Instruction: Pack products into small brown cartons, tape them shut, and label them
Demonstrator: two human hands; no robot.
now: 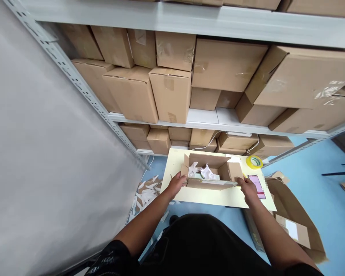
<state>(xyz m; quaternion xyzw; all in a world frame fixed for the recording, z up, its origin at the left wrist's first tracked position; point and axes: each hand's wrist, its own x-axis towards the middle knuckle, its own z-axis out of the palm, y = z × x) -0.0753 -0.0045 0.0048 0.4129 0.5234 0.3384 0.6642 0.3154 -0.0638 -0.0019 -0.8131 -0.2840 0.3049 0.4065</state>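
Observation:
An open cardboard box [209, 184] rests on the pale yellow table [201, 196] in front of me, its flaps folded outward. Inside it lie crumpled white paper [207, 173] and something flat and light green that is partly covered. My left hand [176, 184] grips the box at its left end, fingers closed on the cardboard. At the right end, my right hand [247, 188] is closed on the box near its front corner. A phone [257, 186] with a lit pink screen lies just beyond the right hand, and a roll of yellow tape [254, 162] sits behind the phone.
Metal shelving [189, 123] packed with cardboard boxes [171, 96] rises behind the table. White paper scraps [148, 195] litter the blue floor on the left. A large open carton [293, 207] holding a smaller box stands at the right. A grey wall [60, 153] bounds the left side.

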